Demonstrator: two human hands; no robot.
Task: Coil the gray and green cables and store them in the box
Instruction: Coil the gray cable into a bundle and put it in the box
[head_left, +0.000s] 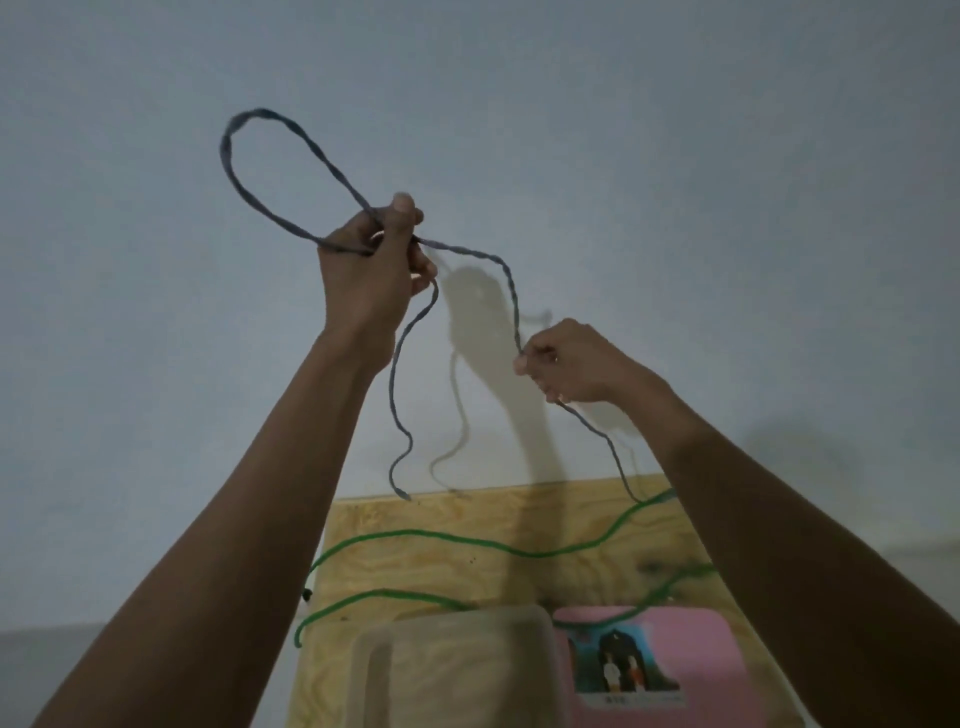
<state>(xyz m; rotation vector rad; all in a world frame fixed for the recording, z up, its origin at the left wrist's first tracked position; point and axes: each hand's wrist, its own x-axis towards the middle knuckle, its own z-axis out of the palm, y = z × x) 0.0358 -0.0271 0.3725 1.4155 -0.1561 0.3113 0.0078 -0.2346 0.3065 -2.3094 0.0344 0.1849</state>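
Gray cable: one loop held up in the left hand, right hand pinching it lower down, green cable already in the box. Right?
Not quite. In the head view the green cable lies loose on the wooden board, outside the box.

The room is dim and bluish, the wall (675, 156) a flat, grainy gray with no glare anywhere. Light falls from in front of the wall, throwing soft shadows of the raised hands and gray cable (236, 171) onto it. Everything looks slightly soft, and the forearms splay wide toward the lower corners.
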